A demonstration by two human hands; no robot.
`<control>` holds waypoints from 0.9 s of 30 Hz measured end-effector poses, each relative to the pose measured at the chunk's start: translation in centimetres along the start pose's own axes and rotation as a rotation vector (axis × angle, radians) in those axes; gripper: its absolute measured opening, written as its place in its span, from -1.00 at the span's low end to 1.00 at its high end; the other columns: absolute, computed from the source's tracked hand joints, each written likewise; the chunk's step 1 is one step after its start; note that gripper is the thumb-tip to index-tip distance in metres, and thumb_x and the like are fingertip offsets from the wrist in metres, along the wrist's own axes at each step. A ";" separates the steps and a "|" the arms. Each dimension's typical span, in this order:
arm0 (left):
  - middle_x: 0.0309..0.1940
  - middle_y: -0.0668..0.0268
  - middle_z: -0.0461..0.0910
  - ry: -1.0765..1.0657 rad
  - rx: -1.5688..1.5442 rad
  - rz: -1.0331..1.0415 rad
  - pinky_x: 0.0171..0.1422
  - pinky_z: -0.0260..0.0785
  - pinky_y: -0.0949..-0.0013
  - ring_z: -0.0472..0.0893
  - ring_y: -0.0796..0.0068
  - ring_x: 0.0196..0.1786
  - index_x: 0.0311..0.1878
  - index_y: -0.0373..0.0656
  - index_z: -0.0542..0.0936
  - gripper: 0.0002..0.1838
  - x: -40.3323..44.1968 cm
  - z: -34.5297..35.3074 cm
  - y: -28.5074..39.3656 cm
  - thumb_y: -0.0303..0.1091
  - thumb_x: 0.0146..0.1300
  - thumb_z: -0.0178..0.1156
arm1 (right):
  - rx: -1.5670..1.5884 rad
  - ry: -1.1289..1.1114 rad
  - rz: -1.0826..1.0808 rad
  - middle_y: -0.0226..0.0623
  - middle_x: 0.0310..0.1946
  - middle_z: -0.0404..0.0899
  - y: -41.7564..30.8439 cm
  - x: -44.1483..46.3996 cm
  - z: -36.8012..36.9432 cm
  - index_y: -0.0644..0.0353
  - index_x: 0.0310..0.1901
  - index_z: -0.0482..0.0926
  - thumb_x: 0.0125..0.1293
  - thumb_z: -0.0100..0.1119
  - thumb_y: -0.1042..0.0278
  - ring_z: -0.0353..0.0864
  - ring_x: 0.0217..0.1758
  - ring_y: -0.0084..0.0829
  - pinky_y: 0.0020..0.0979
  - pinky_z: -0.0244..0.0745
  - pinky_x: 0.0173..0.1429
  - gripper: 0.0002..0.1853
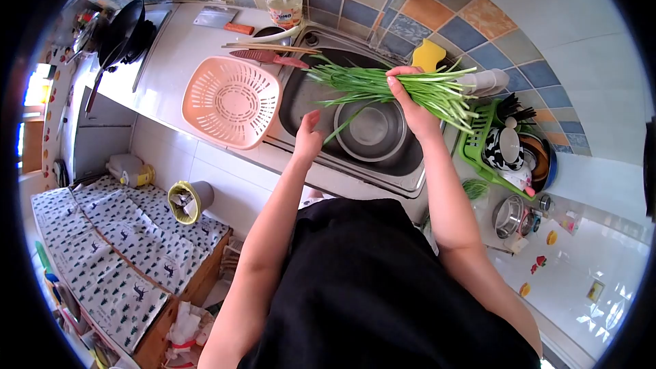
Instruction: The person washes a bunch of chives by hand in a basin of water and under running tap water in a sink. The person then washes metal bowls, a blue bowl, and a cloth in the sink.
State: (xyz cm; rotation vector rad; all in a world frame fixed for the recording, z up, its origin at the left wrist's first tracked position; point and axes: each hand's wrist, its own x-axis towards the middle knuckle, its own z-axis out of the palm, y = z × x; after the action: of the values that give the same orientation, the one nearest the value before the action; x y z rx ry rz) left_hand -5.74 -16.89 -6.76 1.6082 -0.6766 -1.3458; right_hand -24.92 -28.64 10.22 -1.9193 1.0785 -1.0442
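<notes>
My right hand (418,111) is wrapped around a bunch of green garlic chives (355,80) above the sink (301,96). The pale stem ends point right and the leafy tips left. Lower and to the left, my left hand (309,139) is closed, its fingers curled. A single chive leaf (345,126) sticks out from it toward the bunch. Beneath the bunch, a round metal basin (339,138) sits in the sink. A pink plastic colander (195,106) stands on the counter left of the sink.
Behind the colander lie a pink-handled knife (256,55), chopsticks (239,46) and a cleaver (215,17). A detergent bottle (283,10) stands by the tiled wall. To the right is a green dish rack (471,143) with bowls. A lined bin (203,195) stands lower left.
</notes>
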 end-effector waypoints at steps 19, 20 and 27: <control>0.30 0.10 0.27 -0.196 -0.006 0.471 0.46 0.03 0.27 0.23 0.31 0.38 0.36 -0.28 0.11 -0.06 -3.4 3.1 6.4 -0.36 -0.06 0.45 | -0.723 -0.251 -0.063 -0.25 -0.25 0.42 -1.8 -0.1 9.3 0.16 -0.39 0.60 -0.05 0.27 0.10 0.38 -0.05 -0.17 -0.19 0.30 0.02 -0.70; 0.28 0.08 0.29 -0.184 -0.085 0.498 0.42 0.10 0.27 0.27 0.29 0.36 0.34 -0.29 0.13 -0.10 -2.7 3.2 5.6 -0.39 -0.05 0.42 | -0.713 -0.281 -0.063 -0.24 -0.22 0.42 -2.2 0.2 10.1 0.16 -0.36 0.59 -0.04 0.26 0.10 0.38 -0.03 -0.18 -0.19 0.29 0.04 -0.70; -0.07 0.21 0.54 0.117 -0.275 0.395 0.06 0.40 0.37 0.52 0.47 -0.01 0.09 -0.38 0.38 -0.65 -2.6 0.4 7.2 -0.60 0.22 0.10 | -0.497 -0.543 0.045 -0.01 -0.12 0.50 -3.4 2.1 14.3 0.37 -0.08 0.40 -0.05 0.35 -0.12 0.46 0.00 -0.05 -0.18 0.38 0.10 -0.29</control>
State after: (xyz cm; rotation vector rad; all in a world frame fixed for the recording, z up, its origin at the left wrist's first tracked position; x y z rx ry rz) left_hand -5.81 -17.96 0.84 1.2439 -0.6646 -0.9988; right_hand -10.46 -26.63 7.46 -2.3575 1.1097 -0.1901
